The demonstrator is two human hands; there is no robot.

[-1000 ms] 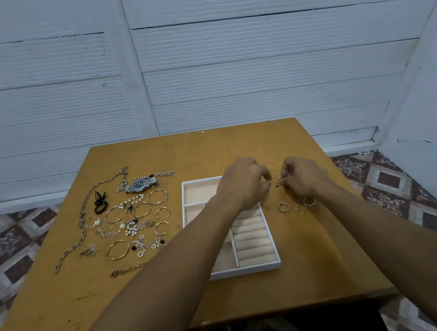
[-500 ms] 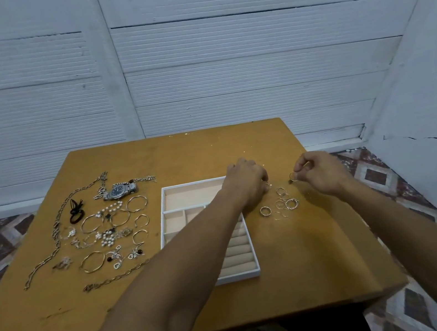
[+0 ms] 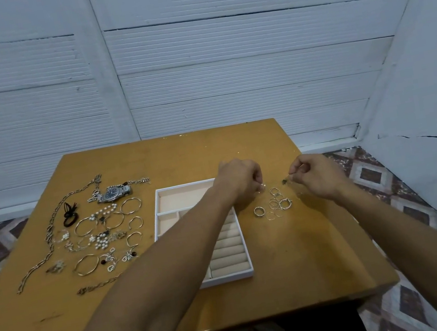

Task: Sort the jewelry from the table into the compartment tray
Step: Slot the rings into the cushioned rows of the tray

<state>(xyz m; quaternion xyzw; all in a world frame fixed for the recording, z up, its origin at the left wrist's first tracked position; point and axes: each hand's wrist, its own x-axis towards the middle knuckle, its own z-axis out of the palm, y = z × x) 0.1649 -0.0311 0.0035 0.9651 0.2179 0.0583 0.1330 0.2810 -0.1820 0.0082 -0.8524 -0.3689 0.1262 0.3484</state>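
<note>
Right hand (image 3: 319, 173) (curled pinch) on trinket (image 3: 284, 182)

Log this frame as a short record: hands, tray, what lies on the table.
compartment tray: visible compartments bare; left forearm hides part
left hand: fingers curled, by the tray's far right corner; hold too small to tell
right hand: pinches a small dark piece above the rings
rings: loose cluster on the table, right of the tray
left of tray: watch, long chain, bangles, pearl pieces, black hair tie

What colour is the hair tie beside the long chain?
The hair tie is black; the head view shows it.
</note>
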